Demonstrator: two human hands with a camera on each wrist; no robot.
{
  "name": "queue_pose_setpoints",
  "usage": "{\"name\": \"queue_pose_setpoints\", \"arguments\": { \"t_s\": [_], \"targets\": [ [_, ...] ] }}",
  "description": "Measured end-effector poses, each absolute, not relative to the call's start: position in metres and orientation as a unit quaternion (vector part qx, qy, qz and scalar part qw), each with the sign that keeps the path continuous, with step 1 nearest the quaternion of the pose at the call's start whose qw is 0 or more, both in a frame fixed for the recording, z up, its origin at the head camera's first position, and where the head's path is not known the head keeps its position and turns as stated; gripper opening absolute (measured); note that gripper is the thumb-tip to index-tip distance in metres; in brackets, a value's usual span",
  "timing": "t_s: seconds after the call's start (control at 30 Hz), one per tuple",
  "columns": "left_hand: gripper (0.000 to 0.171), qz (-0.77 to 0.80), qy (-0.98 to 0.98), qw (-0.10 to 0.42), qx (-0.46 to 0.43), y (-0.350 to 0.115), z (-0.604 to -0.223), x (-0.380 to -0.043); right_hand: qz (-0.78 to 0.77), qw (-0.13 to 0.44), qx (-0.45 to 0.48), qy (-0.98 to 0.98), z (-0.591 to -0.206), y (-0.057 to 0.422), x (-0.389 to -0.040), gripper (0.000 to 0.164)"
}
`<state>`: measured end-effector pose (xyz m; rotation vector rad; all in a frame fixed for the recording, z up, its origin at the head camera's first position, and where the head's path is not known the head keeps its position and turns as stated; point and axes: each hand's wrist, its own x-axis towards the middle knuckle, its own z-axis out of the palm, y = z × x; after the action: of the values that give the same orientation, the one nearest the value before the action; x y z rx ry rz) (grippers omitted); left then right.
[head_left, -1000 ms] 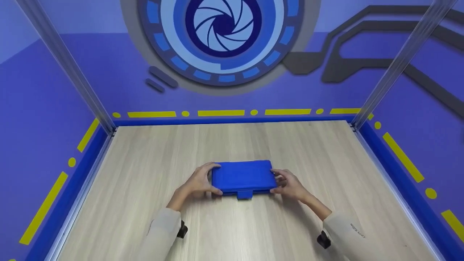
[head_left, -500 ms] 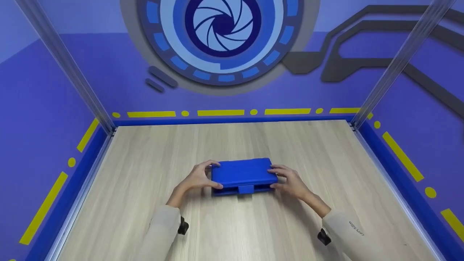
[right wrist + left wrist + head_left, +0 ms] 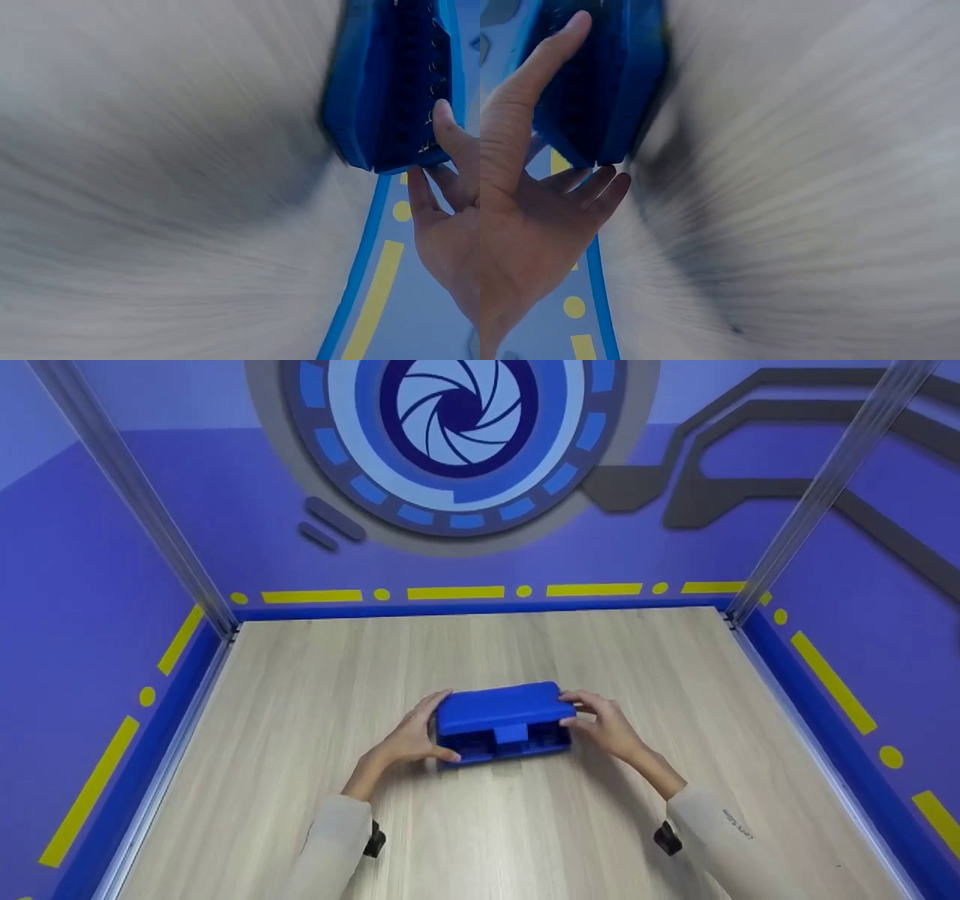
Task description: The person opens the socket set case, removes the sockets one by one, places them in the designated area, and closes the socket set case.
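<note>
A blue hinged case (image 3: 499, 706) sits at the middle of the table, its lid partly raised along the near side. A tab (image 3: 511, 733) hangs from the lid's front edge, and the dark inside shows beneath it. My left hand (image 3: 411, 736) grips the left end, thumb at the near lower corner and fingers behind. At the other end, my right hand (image 3: 609, 729) holds the lid's right corner between thumb and fingers. In the right wrist view, small shiny bits run in a row inside the case (image 3: 358, 97); their kind is unclear.
The wood-grain table (image 3: 315, 682) is bounded by blue walls (image 3: 180, 525) with yellow markings at the back and sides. Metal posts (image 3: 817, 502) stand at the back corners. A black wrist device (image 3: 667, 838) sits at each sleeve.
The case's lid has risen from nearly closed to a wide front gap, the tab lifting with it. My right hand has moved up slightly with the lid; my left stays at its end.
</note>
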<state>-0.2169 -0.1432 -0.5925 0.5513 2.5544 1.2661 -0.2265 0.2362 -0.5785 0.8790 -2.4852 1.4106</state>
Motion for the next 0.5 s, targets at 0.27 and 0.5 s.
{"name": "queue_pose_setpoints", "arguments": {
  "t_s": [0.27,0.5],
  "targets": [
    [0.147,0.449,0.867,0.107,0.186,-0.141,-0.597,-0.212,0.493,0.094,0.157,-0.85,-0.564,0.222,-0.246,0.029],
    [0.155,0.435,0.878,0.095,0.173,-0.137,-0.6,-0.205,0.532,0.067,0.095,-0.839,-0.551,0.212,-0.269,0.029]
  ]
}}
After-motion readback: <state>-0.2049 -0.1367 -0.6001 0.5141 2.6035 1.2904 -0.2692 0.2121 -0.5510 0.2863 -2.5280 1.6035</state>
